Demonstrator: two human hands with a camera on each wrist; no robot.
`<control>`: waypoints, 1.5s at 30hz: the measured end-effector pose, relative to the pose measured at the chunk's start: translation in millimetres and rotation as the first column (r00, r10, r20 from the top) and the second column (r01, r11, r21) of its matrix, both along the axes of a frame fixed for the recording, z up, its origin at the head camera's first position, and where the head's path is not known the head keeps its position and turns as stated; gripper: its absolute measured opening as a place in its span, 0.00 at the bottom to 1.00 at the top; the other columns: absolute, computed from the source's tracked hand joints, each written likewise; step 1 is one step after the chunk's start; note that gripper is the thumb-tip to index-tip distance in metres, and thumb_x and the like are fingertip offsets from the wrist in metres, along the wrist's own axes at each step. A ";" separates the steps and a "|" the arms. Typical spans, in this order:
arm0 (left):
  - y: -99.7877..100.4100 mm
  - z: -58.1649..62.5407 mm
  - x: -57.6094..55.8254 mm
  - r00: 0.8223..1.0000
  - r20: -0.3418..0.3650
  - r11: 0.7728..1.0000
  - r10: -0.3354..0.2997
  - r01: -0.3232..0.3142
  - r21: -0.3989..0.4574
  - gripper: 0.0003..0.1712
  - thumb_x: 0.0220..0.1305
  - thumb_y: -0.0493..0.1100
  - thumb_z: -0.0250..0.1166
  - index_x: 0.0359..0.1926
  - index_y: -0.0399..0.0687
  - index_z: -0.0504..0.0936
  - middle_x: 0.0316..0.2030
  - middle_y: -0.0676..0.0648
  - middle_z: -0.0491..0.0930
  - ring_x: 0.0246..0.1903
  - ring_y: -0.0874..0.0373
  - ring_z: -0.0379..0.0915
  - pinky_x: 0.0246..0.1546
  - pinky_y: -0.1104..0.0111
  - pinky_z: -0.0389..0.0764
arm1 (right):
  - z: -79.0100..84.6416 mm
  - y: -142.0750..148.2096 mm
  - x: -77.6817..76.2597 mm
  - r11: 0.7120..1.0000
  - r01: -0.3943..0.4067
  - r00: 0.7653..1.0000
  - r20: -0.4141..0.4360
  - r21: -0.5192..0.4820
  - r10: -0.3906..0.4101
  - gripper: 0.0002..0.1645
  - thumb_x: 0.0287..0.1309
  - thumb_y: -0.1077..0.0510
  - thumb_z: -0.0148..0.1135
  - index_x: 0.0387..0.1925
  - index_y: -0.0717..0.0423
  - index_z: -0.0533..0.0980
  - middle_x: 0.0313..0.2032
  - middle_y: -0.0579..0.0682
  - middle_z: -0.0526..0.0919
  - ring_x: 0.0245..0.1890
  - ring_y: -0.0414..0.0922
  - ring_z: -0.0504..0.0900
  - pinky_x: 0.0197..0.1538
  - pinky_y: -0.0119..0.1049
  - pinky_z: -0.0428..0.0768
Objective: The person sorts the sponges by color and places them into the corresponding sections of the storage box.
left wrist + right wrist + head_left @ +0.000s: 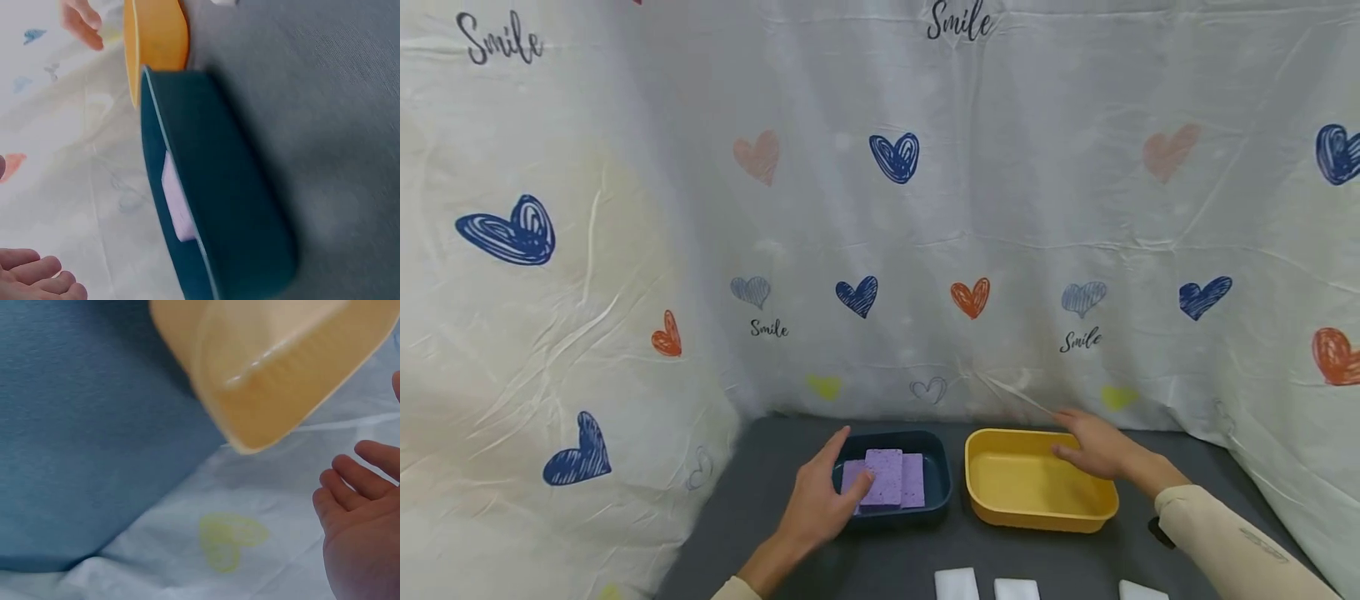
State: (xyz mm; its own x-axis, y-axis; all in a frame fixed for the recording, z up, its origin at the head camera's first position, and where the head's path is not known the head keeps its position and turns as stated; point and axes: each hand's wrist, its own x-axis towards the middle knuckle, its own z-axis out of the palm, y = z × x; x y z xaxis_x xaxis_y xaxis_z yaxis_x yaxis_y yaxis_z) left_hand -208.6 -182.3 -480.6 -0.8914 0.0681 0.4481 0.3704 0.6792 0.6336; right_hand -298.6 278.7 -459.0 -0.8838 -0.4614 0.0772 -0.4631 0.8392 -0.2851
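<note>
In the head view my left hand (820, 498) is over the left edge of a dark teal tub (891, 520), fingers spread and holding nothing. Several purple sponges (883, 477) lie in that tub, one on top of the others; the left wrist view shows just one sponge (177, 200) past the tub's wall. To the right stands a yellow tub (1037, 518) with a bare inside. My right hand (1097, 447) hovers at its far right rim, fingers extended. From the right wrist, the palm (369, 531) appears beside the yellow tub (269, 406), with nothing in it.
White blocks lie along the near side of the dark grey table (880, 567): a left one (957, 583), a middle one (1017, 589) and a right one (1141, 591). A white curtain (880, 225) printed with hearts hangs behind the tubs and along both sides.
</note>
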 end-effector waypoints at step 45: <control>104.4 -35.4 29.6 0.673 0.635 0.883 -0.379 0.469 0.030 0.53 0.63 0.60 0.81 0.83 0.60 0.67 0.82 0.53 0.67 0.79 0.47 0.67 0.75 0.42 0.74 | -75.4 39.4 12.5 0.910 0.334 0.940 0.161 -0.246 -0.301 0.45 0.77 0.54 0.60 0.78 0.80 0.56 0.70 0.80 0.73 0.65 0.70 0.80 0.68 0.69 0.77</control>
